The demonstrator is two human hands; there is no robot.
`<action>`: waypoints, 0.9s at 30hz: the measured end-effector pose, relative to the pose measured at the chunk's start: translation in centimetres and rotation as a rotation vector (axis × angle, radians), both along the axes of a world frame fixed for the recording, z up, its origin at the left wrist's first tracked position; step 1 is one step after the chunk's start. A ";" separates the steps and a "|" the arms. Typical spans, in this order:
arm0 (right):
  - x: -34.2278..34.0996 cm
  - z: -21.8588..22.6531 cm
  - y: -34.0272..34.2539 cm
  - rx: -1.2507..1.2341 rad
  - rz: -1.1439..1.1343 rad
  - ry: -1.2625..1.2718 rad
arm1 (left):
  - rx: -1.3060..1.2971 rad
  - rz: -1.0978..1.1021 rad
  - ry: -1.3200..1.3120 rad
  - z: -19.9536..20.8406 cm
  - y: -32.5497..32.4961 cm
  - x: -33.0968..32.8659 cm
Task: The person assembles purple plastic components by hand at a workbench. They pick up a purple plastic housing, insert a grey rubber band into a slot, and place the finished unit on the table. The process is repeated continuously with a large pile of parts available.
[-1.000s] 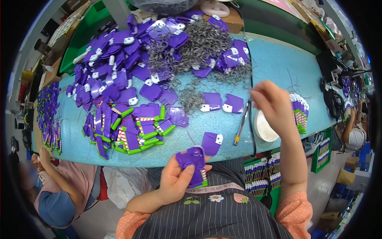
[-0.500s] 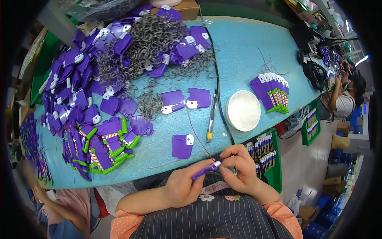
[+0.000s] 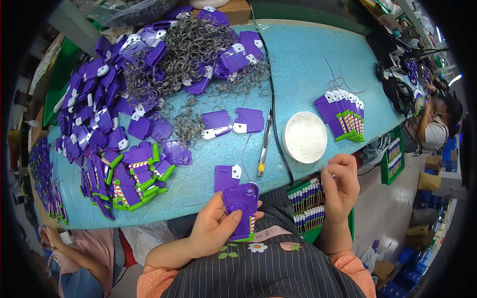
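Purple tag piece [image 3: 241,208] gripped upright in left hand [image 3: 214,229], fingers closed around its green-edged lower end, just off the near edge of the turquoise table [image 3: 308,64] and over the striped apron. Right hand [image 3: 341,188] raised to the right of it, well apart, thumb and forefinger pinched shut on something thin, probably a fine thread or wire; too small to tell which. No visible link between that strand and the held piece.

Finished so far, by the look of it: small fanned stack of purple-and-green pieces [image 3: 345,116] at the far right of the table, another cluster with green trim [image 3: 131,181] at the left. Left to do, seemingly much more: large heap of plain purple pieces [image 3: 99,109] across the far left, tangled with a mound of grey wire loops [image 3: 191,54]. Two loose purple pieces [image 3: 233,123] lying mid-table, one more [image 3: 227,177] just beyond the left hand.

Also on the table: round white lid or dish [image 3: 304,137], pen-like tool [image 3: 263,149] beside a dark cable. Judged overall: early to middle of the batch, current piece mid-assembly.
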State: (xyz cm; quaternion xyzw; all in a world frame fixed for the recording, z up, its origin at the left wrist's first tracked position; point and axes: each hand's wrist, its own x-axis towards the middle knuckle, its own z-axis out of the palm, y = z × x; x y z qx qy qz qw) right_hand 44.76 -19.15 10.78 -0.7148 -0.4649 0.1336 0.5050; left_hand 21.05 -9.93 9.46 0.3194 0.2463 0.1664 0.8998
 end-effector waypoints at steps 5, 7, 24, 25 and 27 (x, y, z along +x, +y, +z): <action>-4.1 0.1 1.0 0.088 0.379 0.531 | 0.077 -0.001 -0.064 1.2 -0.6 0.9; -5.1 -0.7 1.5 0.065 0.496 0.605 | 0.111 0.024 -0.053 1.9 -0.6 0.5; -3.9 -0.4 5.6 -0.595 0.968 1.291 | 0.475 -0.418 -0.005 0.5 1.0 -4.2; -4.3 -0.3 6.1 -0.532 0.908 0.934 | 0.336 -0.262 -0.060 0.3 0.5 -4.5; -5.5 -0.3 7.5 -0.382 0.743 0.252 | 0.050 0.051 -0.156 -0.1 -1.3 -5.5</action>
